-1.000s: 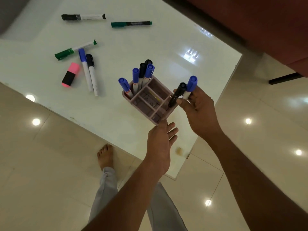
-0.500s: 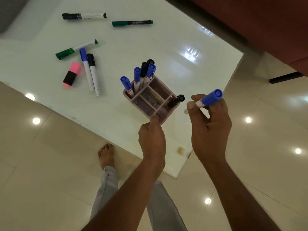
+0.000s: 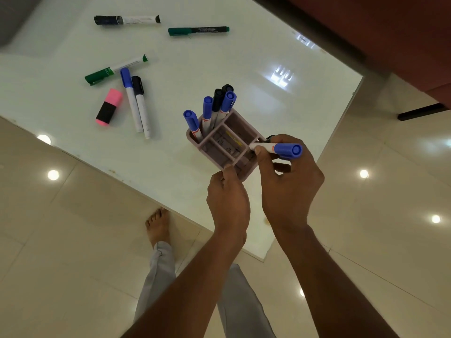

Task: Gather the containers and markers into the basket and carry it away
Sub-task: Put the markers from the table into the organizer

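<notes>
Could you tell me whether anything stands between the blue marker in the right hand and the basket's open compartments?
Nothing visible does. The blue marker, pinched in the right hand, lies over the basket rim, with open compartments below. The standing markers occupy the far-left side; the left hand grips the near corner.

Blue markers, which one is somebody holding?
The blue-capped marker pinched sideways in the right hand, by the holder. Three other blue markers stand in the holder; one lies on the table.
</notes>
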Motion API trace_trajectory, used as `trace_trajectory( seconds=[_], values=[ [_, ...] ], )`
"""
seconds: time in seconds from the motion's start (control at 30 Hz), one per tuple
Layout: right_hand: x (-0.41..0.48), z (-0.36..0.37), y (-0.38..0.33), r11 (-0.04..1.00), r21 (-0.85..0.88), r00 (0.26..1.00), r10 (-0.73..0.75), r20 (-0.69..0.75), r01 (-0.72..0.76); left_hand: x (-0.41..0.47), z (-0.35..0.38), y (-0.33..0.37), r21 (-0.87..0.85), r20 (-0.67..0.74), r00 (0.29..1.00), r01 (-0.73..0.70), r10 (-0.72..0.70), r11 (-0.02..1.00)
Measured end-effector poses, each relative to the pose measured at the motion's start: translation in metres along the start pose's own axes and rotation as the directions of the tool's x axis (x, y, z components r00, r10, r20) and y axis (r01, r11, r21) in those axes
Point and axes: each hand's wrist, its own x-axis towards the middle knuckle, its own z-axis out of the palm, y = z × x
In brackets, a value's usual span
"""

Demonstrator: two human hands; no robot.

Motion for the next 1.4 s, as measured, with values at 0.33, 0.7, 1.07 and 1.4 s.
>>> trace_trajectory(
  seconds=[0.33, 0.7, 1.07, 1.4],
  values=[
    [0.006, -0.009, 0.004, 0.975, -0.204, 0.996, -0.08, 0.028, 0.084, 0.001, -0.002, 0.013, -0.084, 0.064, 0.998, 0.024, -0.019, 0.996],
    [0.02, -0.012, -0.015, 0.98, -0.198, 0.994, 0.034, 0.102, -0.013, 0.003, -0.003, 0.006, -0.118, 0.093, 0.995, 0.037, -0.026, 0.992],
    [0.023, -0.009, -0.012, 0.972, -0.203, 0.982, 0.144, 0.123, -0.117, 0.01, -0.003, 0.006, -0.1, 0.069, 0.998, 0.012, -0.005, 0.995],
    [-0.027, 0.018, -0.029, 0.989, -0.112, 0.995, -0.094, 0.031, 0.097, 0.013, -0.032, 0.015, -0.104, -0.078, 0.987, -0.149, 0.141, 0.983]
  ],
)
